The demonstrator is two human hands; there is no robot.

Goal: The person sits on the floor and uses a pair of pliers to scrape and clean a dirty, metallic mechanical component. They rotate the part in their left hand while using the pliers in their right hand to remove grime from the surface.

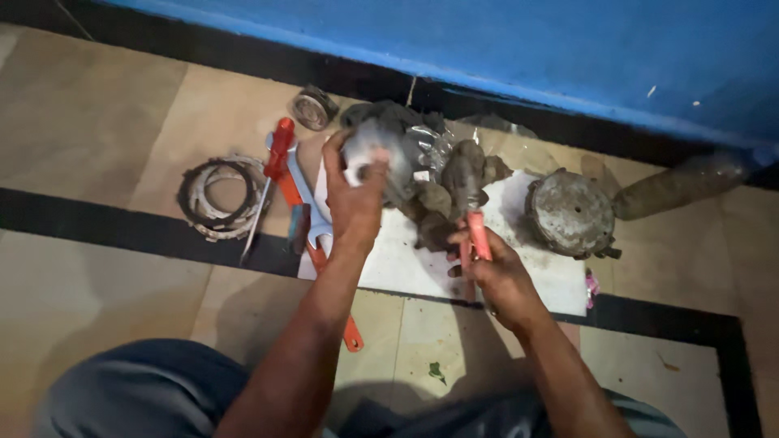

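While the left hand (354, 195) wraps its fingers over the top of a grimy engine part (406, 158), gripping it from the near side, the right hand (495, 272) is closed in a fist around the pink handle of a tool (477, 234) whose dark head rests against the lower right of the same part. The part sits at the far left end of a white sheet (422, 268) spread on the tiled floor (97, 122), close to a blue wall (487, 40). On the sheet's right end, apart from the hands, stands a round dusty cover (570, 212), and beyond it a brownish bottle (677, 186) lies on its side. Left of the left hand a red-handled screwdriver (272, 174) lies beside a steel wrench (308, 203), with an orange-handled tool (337, 300) running under the forearm. Farther left is a stack of clutch rings (219, 199), and near the wall a small round metal piece (312, 108). A green leaf scrap (436, 372) lies on the floor between the forearms.
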